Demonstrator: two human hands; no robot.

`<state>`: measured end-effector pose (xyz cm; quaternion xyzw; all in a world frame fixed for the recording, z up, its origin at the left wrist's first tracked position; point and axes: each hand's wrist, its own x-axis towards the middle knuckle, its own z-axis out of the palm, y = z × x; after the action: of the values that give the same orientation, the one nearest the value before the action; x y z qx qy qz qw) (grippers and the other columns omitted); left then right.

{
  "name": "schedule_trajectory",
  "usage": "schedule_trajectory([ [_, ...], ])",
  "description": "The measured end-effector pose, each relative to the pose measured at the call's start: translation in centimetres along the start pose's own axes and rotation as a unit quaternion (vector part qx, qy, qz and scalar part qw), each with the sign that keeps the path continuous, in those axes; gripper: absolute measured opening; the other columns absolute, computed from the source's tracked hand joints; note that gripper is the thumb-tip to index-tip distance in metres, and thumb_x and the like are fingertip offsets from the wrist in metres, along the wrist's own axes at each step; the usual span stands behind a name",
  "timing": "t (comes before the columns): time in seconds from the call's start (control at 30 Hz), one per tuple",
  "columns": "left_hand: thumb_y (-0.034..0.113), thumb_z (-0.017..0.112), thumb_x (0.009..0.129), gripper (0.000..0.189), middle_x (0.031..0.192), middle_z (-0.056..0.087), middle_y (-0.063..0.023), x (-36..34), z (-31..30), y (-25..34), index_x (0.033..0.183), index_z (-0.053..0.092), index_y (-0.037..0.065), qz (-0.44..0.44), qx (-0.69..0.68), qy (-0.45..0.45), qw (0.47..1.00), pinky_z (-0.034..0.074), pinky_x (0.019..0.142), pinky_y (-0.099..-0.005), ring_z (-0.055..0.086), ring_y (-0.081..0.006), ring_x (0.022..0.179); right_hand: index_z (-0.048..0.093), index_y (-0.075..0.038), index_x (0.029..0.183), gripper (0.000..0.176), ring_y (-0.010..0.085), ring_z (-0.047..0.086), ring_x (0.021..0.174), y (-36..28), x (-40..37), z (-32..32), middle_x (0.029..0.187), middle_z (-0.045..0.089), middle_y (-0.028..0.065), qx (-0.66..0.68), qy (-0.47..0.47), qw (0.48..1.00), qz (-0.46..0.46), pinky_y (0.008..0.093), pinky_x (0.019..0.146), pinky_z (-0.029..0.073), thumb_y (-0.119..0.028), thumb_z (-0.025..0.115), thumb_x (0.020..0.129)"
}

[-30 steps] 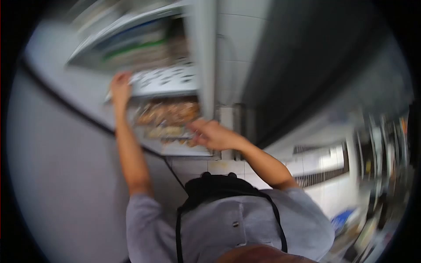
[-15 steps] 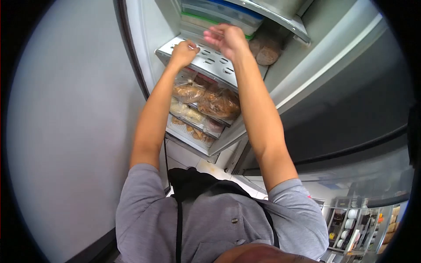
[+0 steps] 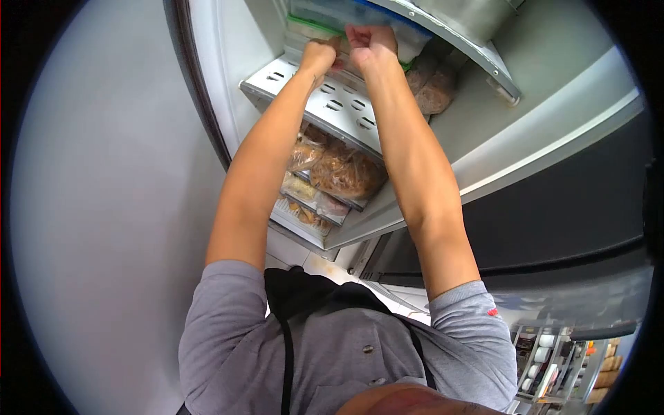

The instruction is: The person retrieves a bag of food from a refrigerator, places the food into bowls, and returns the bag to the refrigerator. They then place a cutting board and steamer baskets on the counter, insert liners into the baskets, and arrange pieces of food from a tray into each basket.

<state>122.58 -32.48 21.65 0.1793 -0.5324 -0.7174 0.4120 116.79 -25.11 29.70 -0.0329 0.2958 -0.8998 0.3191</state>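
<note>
My left hand (image 3: 321, 57) is closed, its fingers curled, just above the perforated white shelf (image 3: 325, 104) inside an upright fridge. Close beside it, my right hand (image 3: 373, 48) is also closed, with fingers bent inward. Both hands are at the front of a clear plastic container with a green rim (image 3: 308, 28). What the fingers pinch is hidden. A clear container with a blue lid (image 3: 408, 19) rests above the green-rimmed one. To the right of my right hand lies a bag of brown food (image 3: 434, 90).
Lower shelves hold clear bags of brown food (image 3: 346, 169) and paler packages (image 3: 301, 187). A metal pot (image 3: 470, 17) stands on the upper shelf. The open fridge door (image 3: 104, 207) is on my left. A rack of goods (image 3: 543, 360) stands at the lower right.
My left hand has moved right and deeper, from the shelf's front edge toward the container. My right hand has shifted slightly right and its fingers have curled. The two hands are closer together.
</note>
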Motion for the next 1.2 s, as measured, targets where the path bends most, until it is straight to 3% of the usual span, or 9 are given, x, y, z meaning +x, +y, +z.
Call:
schedule_trajectory([
  [0.2,0.016,0.064,0.083,0.029,0.087,0.065,-0.0151,0.5,4.2,2.7,0.099,0.059,-0.009,-0.080,-0.078,0.164,0.980,0.053,0.064,-0.0352,0.063,-0.0228,0.072,0.051,0.007,0.084,0.007,0.0313,0.057,0.078,-0.7,0.4,0.6,0.086,0.054,0.0195,-0.031,-0.092,0.994,-0.049,0.0412,0.072,0.055,0.009,0.052,0.077],
  [0.37,0.015,0.068,0.079,0.028,0.094,0.065,-0.0149,1.9,5.6,2.9,0.095,0.059,-0.007,-0.067,-0.083,0.218,0.970,0.050,0.056,-0.0386,0.062,-0.0249,0.074,0.050,0.014,0.082,0.013,0.0368,0.055,0.088,-0.7,0.2,0.8,0.097,0.050,0.0269,-0.038,-0.108,0.992,-0.057,0.0478,0.084,0.054,0.002,0.044,0.084],
  [0.47,0.019,0.068,0.081,0.034,0.098,0.066,-0.0160,1.5,6.4,4.5,0.099,0.059,-0.008,-0.065,0.009,0.224,0.972,0.051,0.065,-0.0373,0.063,-0.0237,0.077,0.052,0.005,0.081,0.004,0.0300,0.055,0.071,-0.8,1.6,1.1,0.077,0.050,0.0166,0.010,-0.073,0.996,-0.042,0.0425,0.070,0.055,0.002,0.050,0.081],
  [0.63,0.009,0.061,0.083,0.028,0.102,0.063,-0.0175,5.5,4.2,1.5,0.105,0.056,-0.008,-0.090,0.094,0.214,0.968,0.051,0.069,-0.0357,0.060,-0.0232,0.083,0.048,-0.003,0.090,0.020,0.0278,0.051,0.061,0.1,7.3,-1.7,0.072,0.048,0.0114,0.046,-0.265,0.963,0.028,0.0401,0.067,0.051,-0.022,0.048,0.095],
  [0.73,0.002,0.058,0.082,0.031,0.105,0.058,-0.0172,5.2,4.0,1.9,0.111,0.051,-0.006,-0.069,-0.089,0.208,0.972,0.050,0.067,-0.0372,0.058,-0.0235,0.085,0.047,-0.002,0.090,0.023,0.0263,0.050,0.062,-1.6,2.3,0.1,0.071,0.047,0.0122,-0.011,-0.127,0.989,0.073,0.0394,0.068,0.050,-0.025,0.045,0.096],
  [0.83,0.004,0.058,0.081,0.042,0.106,0.053,-0.0155,11.0,0.0,-2.6,0.120,0.044,-0.004,-0.029,0.301,0.022,0.953,0.050,0.065,-0.0435,0.056,-0.0255,0.086,0.046,-0.002,0.088,0.024,0.0270,0.049,0.067,-0.6,5.7,-1.0,0.070,0.044,0.0123,0.012,-0.159,0.987,0.027,0.0408,0.070,0.050,-0.025,0.047,0.095],
  [0.87,0.015,0.053,0.087,0.039,0.110,0.057,-0.0135,10.4,1.4,-3.3,0.123,0.048,0.000,-0.002,-0.063,0.115,0.991,0.050,0.073,-0.0407,0.057,-0.0261,0.090,0.046,-0.001,0.088,0.022,0.0283,0.050,0.077,-0.5,8.2,-1.6,0.072,0.044,0.0121,0.020,-0.171,0.983,0.060,0.0422,0.072,0.051,-0.022,0.049,0.093],
  [0.9,0.016,0.053,0.087,0.039,0.110,0.057,-0.0136,9.6,2.2,-3.1,0.122,0.049,0.000,-0.003,-0.140,0.150,0.979,0.050,0.072,-0.0404,0.057,-0.0260,0.089,0.046,-0.001,0.088,0.022,0.0283,0.050,0.077,-0.7,8.5,-1.8,0.072,0.044,0.0121,0.017,-0.169,0.983,0.066,0.0422,0.072,0.051,-0.022,0.049,0.093],
  [1.2,0.022,0.058,0.087,0.039,0.108,0.057,-0.0147,8.9,0.7,-2.2,0.120,0.052,0.002,-0.056,-0.143,0.133,0.979,0.049,0.067,-0.0378,0.056,-0.0253,0.081,0.044,0.005,0.104,0.032,0.0402,0.050,0.098,-2.9,3.1,0.1,0.101,0.046,0.0240,-0.002,-0.154,0.988,0.001,0.0563,0.090,0.048,-0.025,0.046,0.096],
])
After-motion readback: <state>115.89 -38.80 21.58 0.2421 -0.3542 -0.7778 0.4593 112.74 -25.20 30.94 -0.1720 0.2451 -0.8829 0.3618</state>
